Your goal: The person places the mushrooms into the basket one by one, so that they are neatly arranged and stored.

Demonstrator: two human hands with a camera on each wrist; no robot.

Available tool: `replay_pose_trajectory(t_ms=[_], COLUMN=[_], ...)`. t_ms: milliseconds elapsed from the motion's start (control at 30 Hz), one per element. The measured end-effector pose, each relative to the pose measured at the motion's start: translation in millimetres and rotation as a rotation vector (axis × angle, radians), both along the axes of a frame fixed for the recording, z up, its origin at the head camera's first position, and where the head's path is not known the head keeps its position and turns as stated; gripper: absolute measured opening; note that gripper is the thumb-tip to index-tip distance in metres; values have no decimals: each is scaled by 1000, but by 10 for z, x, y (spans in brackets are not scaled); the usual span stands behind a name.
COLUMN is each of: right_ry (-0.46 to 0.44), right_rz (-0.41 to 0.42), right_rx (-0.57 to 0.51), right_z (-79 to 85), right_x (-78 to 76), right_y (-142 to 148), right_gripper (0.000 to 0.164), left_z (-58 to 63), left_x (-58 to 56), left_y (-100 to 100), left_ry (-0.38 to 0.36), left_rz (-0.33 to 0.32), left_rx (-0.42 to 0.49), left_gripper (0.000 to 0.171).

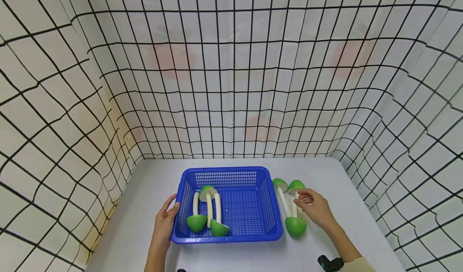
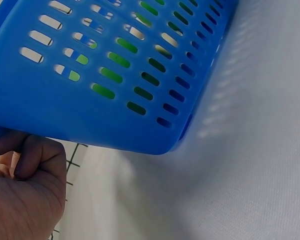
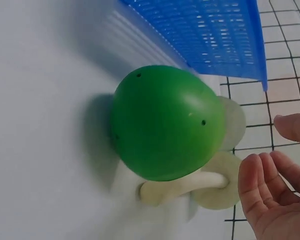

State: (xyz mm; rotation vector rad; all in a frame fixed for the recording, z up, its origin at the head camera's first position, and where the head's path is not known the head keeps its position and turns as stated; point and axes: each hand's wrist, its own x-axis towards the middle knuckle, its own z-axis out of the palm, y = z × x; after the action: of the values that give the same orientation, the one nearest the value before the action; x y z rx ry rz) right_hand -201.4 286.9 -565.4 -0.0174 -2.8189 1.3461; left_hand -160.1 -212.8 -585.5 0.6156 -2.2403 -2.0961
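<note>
My left hand (image 1: 164, 222) grips the left rim of a blue plastic basket (image 1: 231, 239); in the left wrist view its curled fingers (image 2: 42, 155) are at the rim. Inside the basket's left half lie three toy mushrooms with green caps and white stems, among them one green-capped mushroom (image 1: 197, 223) at the front. Outside, against the right side, are three more: a front mushroom (image 1: 296, 227) with its cap toward me and two whose caps (image 1: 280, 183) point away. Over these hovers my right hand (image 1: 319, 209), thumb and bent fingers apart, with nothing between them in the right wrist view.
A white tabletop (image 1: 152, 175) carries everything. White walls with a black grid (image 1: 231, 83) enclose the back and both sides. A black device (image 1: 330, 263) sits at the right wrist, by a pale sleeve (image 1: 358, 266).
</note>
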Motion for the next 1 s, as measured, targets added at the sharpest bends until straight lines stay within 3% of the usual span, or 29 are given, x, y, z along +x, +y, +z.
replay_pose_trajectory(t_ms=[467, 1000], right_ry=[-58, -104], right_rz=[-93, -71], right_rx=[62, 70], right_z=[-222, -472], right_x=[18, -12], right_y=[136, 255], right_gripper=[51, 46], left_z=[-10, -61], left_x=[-11, -24], left_y=[14, 9], left_ry=[-10, -13], left_rz=[15, 15], left_rx=[-7, -2], left_gripper=[59, 59])
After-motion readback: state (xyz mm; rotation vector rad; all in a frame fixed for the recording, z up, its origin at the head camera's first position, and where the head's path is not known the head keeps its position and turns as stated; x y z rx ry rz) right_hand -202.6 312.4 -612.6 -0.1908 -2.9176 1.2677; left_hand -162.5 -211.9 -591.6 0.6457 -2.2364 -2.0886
